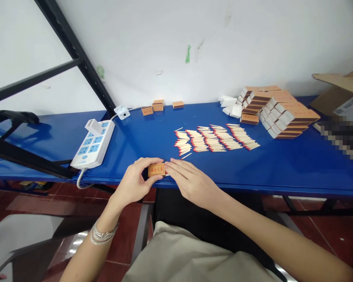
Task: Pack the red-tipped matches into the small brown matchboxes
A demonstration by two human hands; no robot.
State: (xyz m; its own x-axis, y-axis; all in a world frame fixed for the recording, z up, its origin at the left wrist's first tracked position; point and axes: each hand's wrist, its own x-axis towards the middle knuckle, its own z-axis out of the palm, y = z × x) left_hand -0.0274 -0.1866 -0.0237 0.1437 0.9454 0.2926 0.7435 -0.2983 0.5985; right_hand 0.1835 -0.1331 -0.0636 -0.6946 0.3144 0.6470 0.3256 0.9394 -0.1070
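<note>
Khaki cloth point(188, 254) covers the person's lap at 6 o'clock from the matchbox point(156, 170), which is at the near edge of the blue surface point(141, 137), its red-lettered face towards the camera. From 8 o'clock comes the left hand point(135, 182), a silver bracelet point(102, 235) on its wrist; its grip pinches the matchbox, thumb on the near edge, forefinger on the far one. From 4 o'clock comes the right hand point(194, 184), fingers stretched out and laid together, tips at the matchbox's 3 o'clock end, where red match heads point(166, 172) show; whether this grip pinches anything, I cannot tell.

Loose matches point(213, 139) lie in five slanting rows at 2 o'clock. Farther that way are stacked boxes point(297, 113), white trays point(236, 111) just beside them, and an open carton point(345, 96) beyond. Small boxes point(158, 105) stand near the wall point(164, 51) at 12 o'clock. At 10 o'clock lies a white power strip point(94, 145).
</note>
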